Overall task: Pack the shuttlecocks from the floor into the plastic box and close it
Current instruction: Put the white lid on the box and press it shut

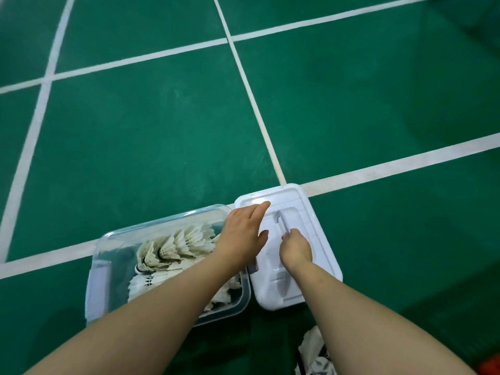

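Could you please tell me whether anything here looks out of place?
The lid lies on the floor beside the box, not on it, so the shuttlecocks sit uncovered. A white thing lies outside the box at the bottom edge; unclear what.

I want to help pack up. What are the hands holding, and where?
The right hand grips the white lid by its middle handle. The left hand holds nothing; its straight fingers reach over the lid's far corner.

We have the shuttlecocks (178, 247) in the plastic box (98, 282) on the floor (151, 147), the lid (304, 212) just to its right, our left hand (243, 234) over the lid's left edge, our right hand (296, 249) at its middle.
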A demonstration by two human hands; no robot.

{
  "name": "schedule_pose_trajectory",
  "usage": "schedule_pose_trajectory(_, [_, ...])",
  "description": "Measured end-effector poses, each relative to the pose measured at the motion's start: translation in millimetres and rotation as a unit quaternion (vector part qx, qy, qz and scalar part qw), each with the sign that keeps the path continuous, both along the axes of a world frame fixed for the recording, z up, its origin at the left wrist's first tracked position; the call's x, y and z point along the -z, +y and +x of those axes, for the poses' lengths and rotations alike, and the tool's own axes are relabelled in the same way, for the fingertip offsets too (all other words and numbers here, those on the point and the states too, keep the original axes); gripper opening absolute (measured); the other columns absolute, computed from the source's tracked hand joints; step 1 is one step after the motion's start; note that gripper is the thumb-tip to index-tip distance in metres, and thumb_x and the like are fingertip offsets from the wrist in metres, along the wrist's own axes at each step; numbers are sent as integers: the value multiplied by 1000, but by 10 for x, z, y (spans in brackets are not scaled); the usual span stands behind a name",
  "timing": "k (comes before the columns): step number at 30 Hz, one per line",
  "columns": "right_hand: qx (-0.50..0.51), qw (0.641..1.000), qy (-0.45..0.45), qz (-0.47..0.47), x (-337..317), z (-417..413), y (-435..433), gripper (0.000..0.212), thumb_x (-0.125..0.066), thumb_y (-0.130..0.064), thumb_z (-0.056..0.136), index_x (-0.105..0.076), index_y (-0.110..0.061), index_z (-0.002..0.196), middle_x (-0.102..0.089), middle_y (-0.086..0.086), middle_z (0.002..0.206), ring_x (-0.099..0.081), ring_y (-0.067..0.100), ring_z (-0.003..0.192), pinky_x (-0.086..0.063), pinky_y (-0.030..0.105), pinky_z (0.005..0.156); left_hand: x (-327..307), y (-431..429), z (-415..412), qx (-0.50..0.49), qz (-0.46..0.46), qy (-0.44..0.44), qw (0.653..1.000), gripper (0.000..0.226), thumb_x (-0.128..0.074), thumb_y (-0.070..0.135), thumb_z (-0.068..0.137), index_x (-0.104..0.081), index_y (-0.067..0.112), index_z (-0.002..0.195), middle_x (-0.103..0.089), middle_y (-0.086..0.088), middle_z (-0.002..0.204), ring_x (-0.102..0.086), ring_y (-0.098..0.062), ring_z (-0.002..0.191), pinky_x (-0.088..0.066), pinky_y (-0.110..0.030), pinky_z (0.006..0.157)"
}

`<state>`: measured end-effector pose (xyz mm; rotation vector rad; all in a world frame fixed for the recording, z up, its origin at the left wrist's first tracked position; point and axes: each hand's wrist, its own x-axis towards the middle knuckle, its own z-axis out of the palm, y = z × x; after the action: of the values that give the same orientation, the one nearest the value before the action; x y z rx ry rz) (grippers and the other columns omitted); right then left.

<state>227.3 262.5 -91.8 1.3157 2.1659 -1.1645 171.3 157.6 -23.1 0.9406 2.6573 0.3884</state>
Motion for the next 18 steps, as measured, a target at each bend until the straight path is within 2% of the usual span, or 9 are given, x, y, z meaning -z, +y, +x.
schedule_pose_trajectory(5, [31,994,65,79,-241,15,221,37,-29,-28,101,-54,-2,107,-61,18,109,-55,36,99,-35,32,75,-70,-72,40,-2,18,-33,999,63,-57,34,89,-28,20,144,-34,2,149,-29,-17,137,-17,-27,112])
schedule_pose_trajectory(8, [9,988,105,116,-500,-79,421,34,-33,-32,99,-52,-8,84,-60,16,92,-51,31,82,-35,31,69,-171,-249,112,-42,57,-46,996,69,-62,39,84,-30,20,143,-32,2,151,-27,-17,139,-14,-29,115])
schedule_pose_trajectory(11, [-36,978,142,147,-848,-229,536,38,-37,-33,95,-44,-12,64,-53,9,71,-48,29,72,-32,32,57,-275,-555,172,-73,63,-22,995,63,-57,42,87,-32,23,142,-36,5,149,-29,-13,138,-7,-30,117])
schedule_pose_trajectory(13, [-67,972,166,154,-1097,-328,504,40,-40,-32,93,-38,-13,58,-46,6,61,-45,29,67,-28,31,50,-331,-789,235,-94,76,-7,993,56,-54,42,89,-36,25,139,-43,6,144,-35,-11,135,-7,-29,116])
schedule_pose_trajectory(15, [-106,963,193,157,-1326,-420,384,41,-43,-33,91,-36,-13,56,-43,5,57,-44,29,65,-28,31,50,-402,-1017,310,-118,99,0,988,48,-54,40,90,-43,25,135,-51,6,137,-43,-12,128,-15,-27,113])
schedule_pose_trajectory(18, [-177,944,230,161,-1597,-521,82,42,-47,-37,90,-42,-14,56,-44,5,56,-46,27,63,-32,32,54,-492,-1336,371,-192,153,-10,969,34,-53,36,92,-58,20,122,-65,2,120,-58,-19,108,-38,-27,95])
